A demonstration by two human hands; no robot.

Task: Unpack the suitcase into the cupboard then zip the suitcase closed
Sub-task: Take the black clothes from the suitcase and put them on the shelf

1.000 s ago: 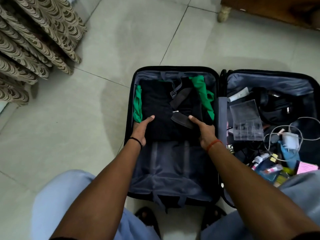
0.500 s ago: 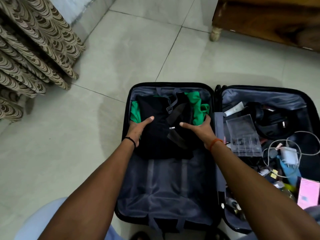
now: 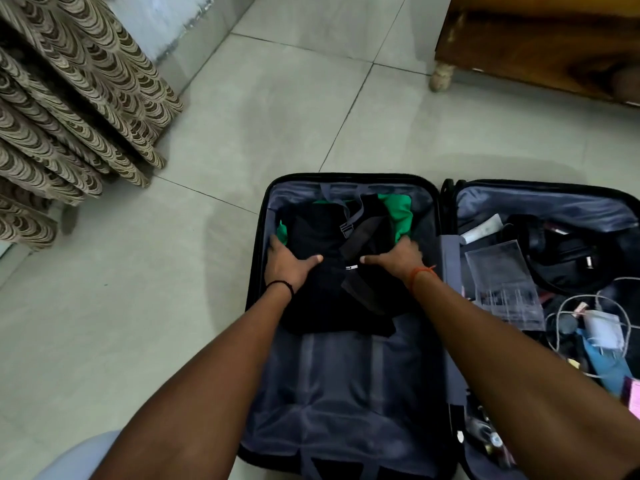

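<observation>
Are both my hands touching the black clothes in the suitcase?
Touching. The head view shows the left hand and right hand gripping the black clothes from either side.

1. You are looking down into a room of a home, most likely a bedroom.
2. Pale floor tiles (image 3: 242,133) are filling most of the frame.
3. A patterned curtain (image 3: 69,98) is hanging down to the floor at the upper left.
4. Wooden furniture (image 3: 540,46) is standing on a turned foot (image 3: 441,76) at the upper right.
5. An open suitcase (image 3: 258,271) is lying at the lower right, holding folded clothes (image 3: 322,237), a white charger (image 3: 601,329) and toiletries.
</observation>
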